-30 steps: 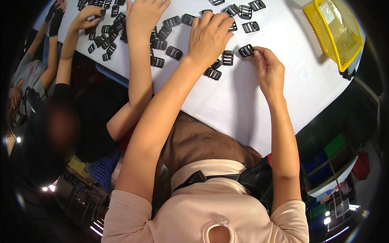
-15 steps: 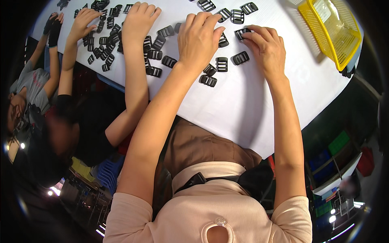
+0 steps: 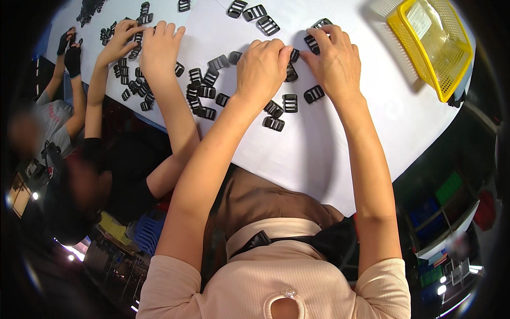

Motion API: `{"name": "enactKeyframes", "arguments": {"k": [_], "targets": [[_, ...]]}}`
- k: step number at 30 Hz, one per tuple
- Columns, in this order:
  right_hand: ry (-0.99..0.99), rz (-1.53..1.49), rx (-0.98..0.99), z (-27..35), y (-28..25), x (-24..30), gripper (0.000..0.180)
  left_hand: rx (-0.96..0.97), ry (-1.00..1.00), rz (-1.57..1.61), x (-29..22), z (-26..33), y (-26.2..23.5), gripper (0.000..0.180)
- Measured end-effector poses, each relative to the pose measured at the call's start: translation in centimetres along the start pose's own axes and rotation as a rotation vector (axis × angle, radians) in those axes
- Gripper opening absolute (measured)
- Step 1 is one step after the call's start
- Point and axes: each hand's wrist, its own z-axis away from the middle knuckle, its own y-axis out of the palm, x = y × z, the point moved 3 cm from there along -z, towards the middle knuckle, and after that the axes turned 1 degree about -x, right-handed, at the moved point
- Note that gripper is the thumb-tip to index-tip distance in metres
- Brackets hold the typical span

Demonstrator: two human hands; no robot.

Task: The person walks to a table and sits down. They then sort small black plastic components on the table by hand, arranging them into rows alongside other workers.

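Observation:
Several black plastic ladder buckles lie on the white table point(image 3: 404, 127) around my hands. My left hand point(image 3: 261, 68) is palm down with its fingers bent. A small part of a black buckle point(image 3: 294, 55) shows at its thumb tip, pinched there, and the fingers hide the rest. Another buckle point(image 3: 291, 73) lies just below it, partly covered. My right hand point(image 3: 336, 63) has its thumb apart from its fingers. Its fingertips reach over a buckle point(image 3: 312, 45), beside a farther, partly hidden buckle point(image 3: 322, 23). One more buckle point(image 3: 314, 94) rests below the right hand.
A yellow plastic basket point(image 3: 443, 87) stands at the right edge. To the left, a co-worker's hand point(image 3: 162, 48) and second hand point(image 3: 121, 42) work among piled buckles point(image 3: 204, 91). A farther person's black-gloved hand point(image 3: 73, 59) is beyond them. Loose buckles point(image 3: 255, 13) lie at the far side.
My right hand has moved from one buckle to others farther away. My left thumb has drawn in, with a buckle now at its tip. The view has shifted slightly.

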Motion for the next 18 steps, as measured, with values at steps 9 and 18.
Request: {"name": "enactKeyframes", "arguments": {"k": [9,18], "targets": [[0.484,-0.401,0.287,0.9,-0.1,-0.7,0.015,-0.291,0.206,-0.151,1.2,-2.4,-1.1,0.031],[-0.022,-0.075,-0.025,-1.8,-0.4,-3.3,0.027,-0.109,-0.207,0.337,1.9,-3.0,-1.6,0.024]]}}
